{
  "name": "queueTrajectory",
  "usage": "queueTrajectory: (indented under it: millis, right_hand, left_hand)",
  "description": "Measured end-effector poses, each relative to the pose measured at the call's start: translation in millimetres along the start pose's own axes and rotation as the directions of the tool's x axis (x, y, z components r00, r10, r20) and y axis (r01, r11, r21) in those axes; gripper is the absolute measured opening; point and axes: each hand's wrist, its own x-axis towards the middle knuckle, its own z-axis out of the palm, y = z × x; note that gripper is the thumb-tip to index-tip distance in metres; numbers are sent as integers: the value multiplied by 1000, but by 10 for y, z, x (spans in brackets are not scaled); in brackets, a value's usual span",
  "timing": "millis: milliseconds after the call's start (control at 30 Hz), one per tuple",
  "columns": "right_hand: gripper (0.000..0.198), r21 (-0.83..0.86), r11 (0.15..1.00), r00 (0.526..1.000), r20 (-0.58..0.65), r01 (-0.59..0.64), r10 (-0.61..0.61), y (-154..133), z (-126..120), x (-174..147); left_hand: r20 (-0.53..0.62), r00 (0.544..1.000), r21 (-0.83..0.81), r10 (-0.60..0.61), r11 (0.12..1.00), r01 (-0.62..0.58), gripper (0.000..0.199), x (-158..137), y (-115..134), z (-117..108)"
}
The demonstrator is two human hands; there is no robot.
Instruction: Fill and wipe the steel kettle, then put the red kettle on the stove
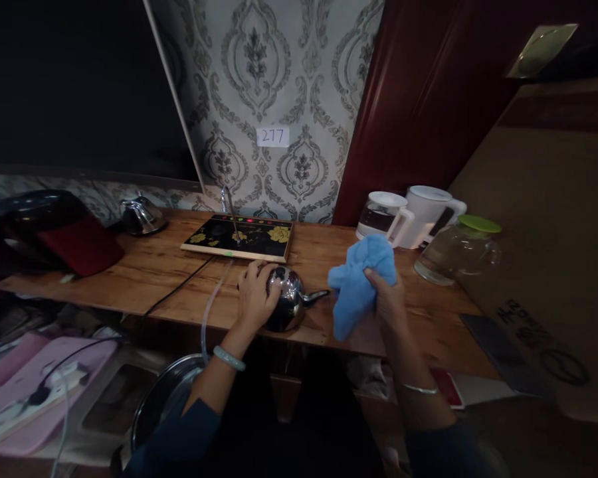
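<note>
A shiny metal kettle sits near the front edge of the wooden shelf, its thin curved spout pointing right. My left hand is closed around its left side, where the handle is hidden by my fingers. In my right hand is a bunched blue cloth, gripped with the thumb on top, a little right of the spout and apart from it. Behind the kettle lies a black electric tea stove with gold flowers, a red light and a curved metal water spout.
A small metal kettle and a black-and-red appliance stand left. At right are two white-handled jugs, a green-lidded glass pitcher and a large cardboard box. A black cable and clear tube hang over the front edge.
</note>
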Motion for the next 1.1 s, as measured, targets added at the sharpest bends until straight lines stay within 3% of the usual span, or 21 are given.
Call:
queueTrajectory:
  millis: [100,200,267,400,467,667,733,867,967,1100]
  right_hand:
    - [42,47,998,993,107,-45,40,31,80,151]
    - [45,86,984,946,299,-159,127,75,353,175]
    - [47,93,960,867,459,-262,193,103,569,137]
    - [47,-6,933,629,737,-359,247,183,869,37]
    - [46,-40,936,592,764,-351,255,240,902,13]
    - [35,-41,949,636,733,-313,241,429,681,-58]
    - [34,-46,961,692,685,-273,229,499,590,-122]
    - [38,-11,965,854,464,-261,236,610,399,-275]
    - [44,64,932,893,316,-357,320,602,218,-402]
    - [48,115,933,937,117,-342,329,472,2,-613]
  left_hand:
    - [2,1000,-2,-12,1000,12,36,0,-1,2]
    - [-11,1000,-10,2,1000,-2,36,-4,-5,1]
    - [-16,1000,-14,9,1000,-9,36,-10,-10,2]
    - [-21,1000,-16,3,1000,-3,36,-26,-17,4]
    - [-18,1000,-18,0,1000,0,36,-30,-15,4]
    - [-20,1000,-20,-12,1000,12,36,-26,0,12]
    - [-23,1000,-22,-12,1000,11,36,-23,1,15]
    - [-24,1000,-25,-11,1000,10,36,-21,4,15]
    - [-24,1000,-29,-10,1000,9,36,-21,3,14]
    - [-23,1000,-37,-11,999,10,36,-20,-7,21]
